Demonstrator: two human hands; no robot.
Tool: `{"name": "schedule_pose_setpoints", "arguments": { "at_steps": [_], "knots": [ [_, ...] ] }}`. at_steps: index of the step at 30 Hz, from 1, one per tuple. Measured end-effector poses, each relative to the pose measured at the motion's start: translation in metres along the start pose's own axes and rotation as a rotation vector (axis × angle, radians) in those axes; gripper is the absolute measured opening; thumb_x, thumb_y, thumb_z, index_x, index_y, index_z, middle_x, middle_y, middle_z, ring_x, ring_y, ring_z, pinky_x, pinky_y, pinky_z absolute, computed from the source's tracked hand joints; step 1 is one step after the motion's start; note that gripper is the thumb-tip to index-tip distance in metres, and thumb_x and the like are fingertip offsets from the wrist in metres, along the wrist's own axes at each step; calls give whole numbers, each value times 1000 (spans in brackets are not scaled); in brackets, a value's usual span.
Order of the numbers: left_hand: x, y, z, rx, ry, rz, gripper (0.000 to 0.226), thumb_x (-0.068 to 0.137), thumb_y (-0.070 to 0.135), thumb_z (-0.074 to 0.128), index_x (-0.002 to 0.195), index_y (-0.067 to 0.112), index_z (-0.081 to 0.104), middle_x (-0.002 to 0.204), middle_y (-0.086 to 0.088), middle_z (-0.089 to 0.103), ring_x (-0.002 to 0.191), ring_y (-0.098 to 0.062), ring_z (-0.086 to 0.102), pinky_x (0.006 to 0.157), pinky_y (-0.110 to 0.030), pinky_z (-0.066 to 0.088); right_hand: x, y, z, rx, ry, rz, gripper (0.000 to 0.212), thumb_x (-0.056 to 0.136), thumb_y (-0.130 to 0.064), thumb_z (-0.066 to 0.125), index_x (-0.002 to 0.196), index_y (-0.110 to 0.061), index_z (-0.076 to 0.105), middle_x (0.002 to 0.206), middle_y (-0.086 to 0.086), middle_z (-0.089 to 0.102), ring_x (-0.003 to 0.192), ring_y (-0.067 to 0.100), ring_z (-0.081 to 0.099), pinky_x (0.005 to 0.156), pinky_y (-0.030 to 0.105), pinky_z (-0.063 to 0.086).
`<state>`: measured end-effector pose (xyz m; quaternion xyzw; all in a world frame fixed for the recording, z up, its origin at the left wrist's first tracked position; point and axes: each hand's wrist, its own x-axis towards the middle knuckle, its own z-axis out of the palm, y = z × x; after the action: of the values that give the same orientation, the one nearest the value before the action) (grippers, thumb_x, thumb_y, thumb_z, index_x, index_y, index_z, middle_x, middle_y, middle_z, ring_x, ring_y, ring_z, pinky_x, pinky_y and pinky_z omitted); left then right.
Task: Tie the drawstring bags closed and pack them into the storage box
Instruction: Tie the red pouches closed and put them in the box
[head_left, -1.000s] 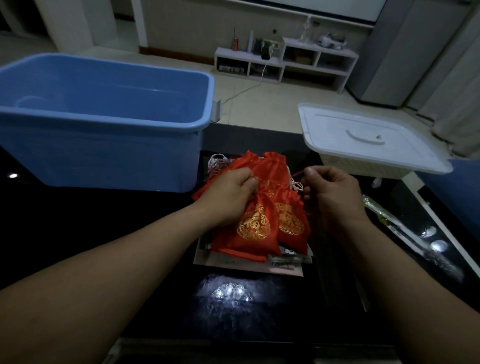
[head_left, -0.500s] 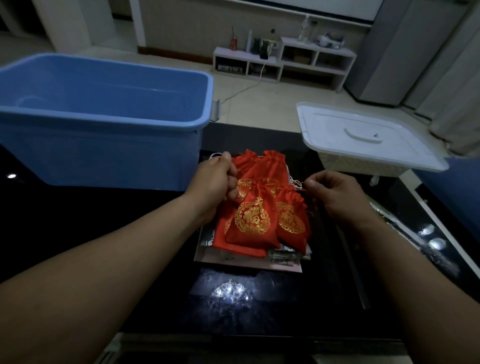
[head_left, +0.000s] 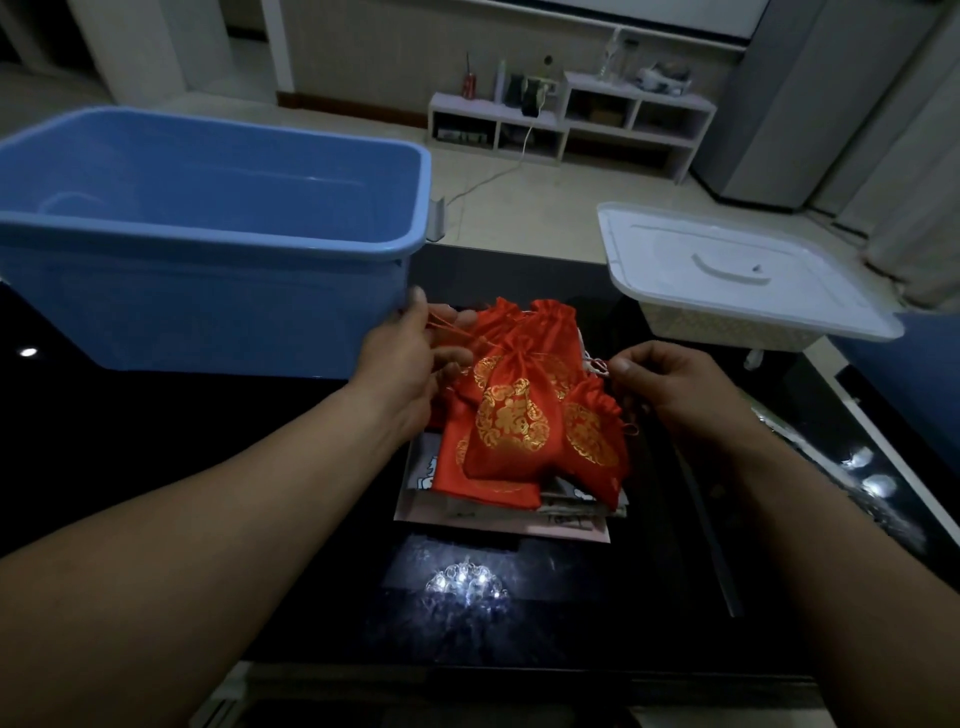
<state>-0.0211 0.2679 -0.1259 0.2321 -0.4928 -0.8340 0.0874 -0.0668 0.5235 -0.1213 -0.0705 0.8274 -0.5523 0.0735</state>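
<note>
The red bags (head_left: 519, 431) are stacked on papers (head_left: 498, 519) on the table (head_left: 156, 467). Cord ends (head_left: 447, 328) are pinched by the left hand (head_left: 410, 364) and the right hand (head_left: 670, 379) and drawn apart, evidently to cinch one neck. The blue box (head_left: 208, 291) is set open just behind, ready for packing.

You stand at a glossy black table (head_left: 156, 457) showing lamp glare (head_left: 465, 584). Beyond it lies a pale tiled floor (head_left: 519, 218). A low white shelf (head_left: 571, 122) lines the far wall. A grey cabinet (head_left: 779, 104) and curtains (head_left: 914, 171) stand at the right. Lighting is dim.
</note>
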Motion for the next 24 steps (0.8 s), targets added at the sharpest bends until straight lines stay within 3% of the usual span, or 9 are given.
{"name": "schedule_pose_setpoints", "arguments": {
  "at_steps": [2,4,8,11,13,15,19,22,24],
  "knots": [
    [-4,5,4,-73,-49,2,38,111,42,39,103,10,58,84,-8,75,45,-10,50,44,-20,39,0,-6,1,32,0,-1,12,100,-17,68,90,-10,72,64,4,67,55,13,60,56,31,49],
    [-9,11,9,55,-122,105,38,112,43,38,94,14,55,67,-1,57,47,-11,46,47,-25,35,1,-15,2,20,21,-34,10,98,-21,71,91,-14,73,68,6,69,60,17,62,63,37,49],
    [-25,10,25,871,-361,494,34,104,47,54,89,17,52,74,3,56,64,-11,51,62,-36,43,-3,-44,14,-74,47,-178,11,95,-28,76,95,-17,75,76,-1,71,66,11,65,63,32,50],
    [-21,-7,32,1180,-458,559,25,100,44,62,103,20,56,92,2,64,81,-12,59,73,-35,51,-11,-66,27,-196,-10,-347,7,94,-28,77,95,-21,77,84,-6,75,76,3,70,66,19,52],
    [-19,-10,32,1147,-484,538,24,105,35,52,125,25,62,112,4,70,100,-13,64,85,-36,54,-15,-72,34,-295,-77,-431,5,93,-26,77,94,-21,77,83,-8,76,78,-1,71,69,12,52],
    [-20,-3,33,1137,-493,559,34,107,26,40,132,27,64,115,6,70,102,-13,65,83,-32,52,-13,-70,38,-289,-123,-445,6,95,-26,75,97,-21,77,80,-13,75,74,-4,68,66,10,49],
    [-18,4,33,1033,-409,500,43,112,36,38,108,6,69,98,-13,71,91,-27,66,84,-42,50,-1,-50,32,246,-81,-119,17,106,-24,59,112,-15,71,94,-1,75,73,9,64,64,27,48],
    [-13,1,28,959,-420,426,45,111,41,38,105,10,69,84,-4,69,74,-19,62,71,-39,47,-1,-34,39,61,-215,-114,19,100,-12,66,116,-22,72,104,-1,78,86,10,71,67,25,52],
    [-13,0,26,951,-430,429,43,111,41,38,106,13,70,87,-3,70,75,-16,63,71,-38,47,-4,-32,50,14,-234,-144,27,95,-8,72,119,-21,70,106,0,78,93,8,74,68,18,52]
  ]
}}
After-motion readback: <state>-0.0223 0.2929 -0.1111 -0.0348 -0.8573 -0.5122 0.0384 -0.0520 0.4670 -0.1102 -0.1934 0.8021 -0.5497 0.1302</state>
